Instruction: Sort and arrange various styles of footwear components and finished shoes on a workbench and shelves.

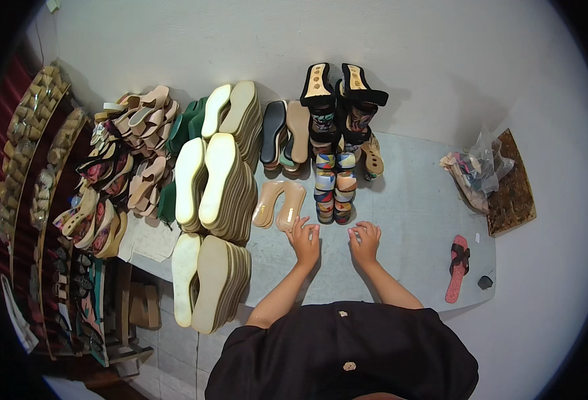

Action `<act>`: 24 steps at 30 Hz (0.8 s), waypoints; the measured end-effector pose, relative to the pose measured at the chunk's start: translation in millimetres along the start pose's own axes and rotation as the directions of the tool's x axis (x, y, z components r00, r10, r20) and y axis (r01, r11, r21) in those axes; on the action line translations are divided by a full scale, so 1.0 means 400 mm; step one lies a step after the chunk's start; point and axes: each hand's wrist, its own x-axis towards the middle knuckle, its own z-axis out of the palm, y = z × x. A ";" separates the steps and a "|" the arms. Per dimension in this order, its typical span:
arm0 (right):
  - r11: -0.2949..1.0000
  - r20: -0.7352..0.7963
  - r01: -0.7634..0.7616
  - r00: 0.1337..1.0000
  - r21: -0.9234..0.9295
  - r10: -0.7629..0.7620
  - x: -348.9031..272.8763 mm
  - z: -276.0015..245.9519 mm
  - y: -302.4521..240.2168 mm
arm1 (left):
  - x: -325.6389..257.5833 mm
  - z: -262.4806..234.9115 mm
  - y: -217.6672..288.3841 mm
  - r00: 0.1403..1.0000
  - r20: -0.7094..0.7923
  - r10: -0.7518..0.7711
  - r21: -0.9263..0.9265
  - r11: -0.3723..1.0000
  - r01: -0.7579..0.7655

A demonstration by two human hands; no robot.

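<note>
My left hand (304,241) rests at the lower end of a pair of shiny beige insoles (291,203), its fingertips at or over the right one's edge; whether they touch it I cannot tell. Its fingers are apart and grip nothing. To the right, my right hand (365,241) hovers over or lies on the grey-blue table (407,207), fingers loosely spread and holding nothing. Between and just beyond the hands stand stacked sandals with multicoloured patterned straps (335,190). Behind these is a pile of black-edged slippers with tan footbeds (317,83).
Tall stacks of cream soles (227,200) line the left, beside black and tan insoles (275,133). Green footwear (186,127) and beige sandals (151,113) lie farther left. At right are a pink sandal (455,270), a plastic bag (487,167), a brown board (513,193) and a small black object (485,283).
</note>
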 end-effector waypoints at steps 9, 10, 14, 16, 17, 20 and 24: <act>0.995 0.169 -0.059 0.983 -0.080 0.072 -0.089 -0.048 -0.040 | -0.092 -0.085 0.021 0.970 0.239 0.035 0.168 0.983 -0.077; 0.986 0.228 -0.097 0.965 -0.135 0.126 -0.103 -0.051 -0.045 | -0.103 -0.090 0.020 0.958 0.288 0.016 0.226 0.970 -0.084; 0.973 0.312 -0.112 0.934 -0.201 0.172 -0.158 -0.061 -0.049 | -0.160 -0.113 0.026 0.944 0.329 -0.009 0.317 0.943 -0.101; 0.977 0.308 -0.089 0.940 -0.196 0.147 -0.176 -0.070 -0.055 | -0.181 -0.133 0.042 0.952 0.301 0.059 0.245 0.960 -0.138; 0.977 0.311 -0.082 0.940 -0.196 0.141 -0.184 -0.073 -0.054 | -0.187 -0.140 0.043 0.954 0.295 0.057 0.246 0.960 -0.134; 0.999 0.296 -0.032 0.955 -0.025 0.038 -0.206 -0.082 -0.050 | -0.213 -0.176 0.049 0.959 0.219 0.181 0.116 0.971 -0.209; 0.993 0.305 0.000 0.952 0.119 -0.036 -0.243 -0.103 -0.077 | -0.257 -0.266 0.106 0.950 0.074 0.302 0.057 0.950 -0.306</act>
